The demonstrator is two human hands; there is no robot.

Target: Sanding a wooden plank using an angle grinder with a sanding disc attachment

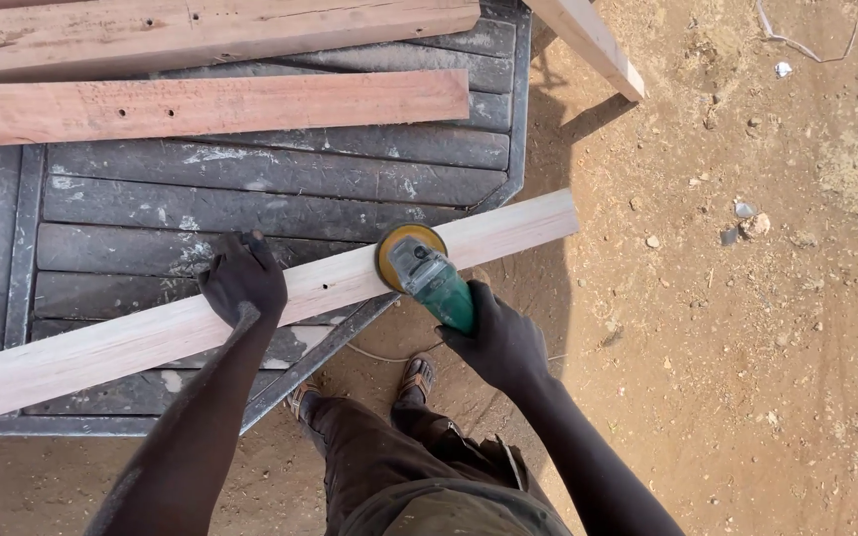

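Head view: the left hand presses flat, fingers spread, on a long pale plank, while the right hand is wrapped tightly around the green body of an angle grinder, its disc resting on the plank's upper face. The plank lies diagonally across a dark ribbed metal panel, one end overhanging sandy ground. It looks stiff, fairly light and dusty-smooth, likely best pinned near mid-length. Two reddish boards lie beyond.
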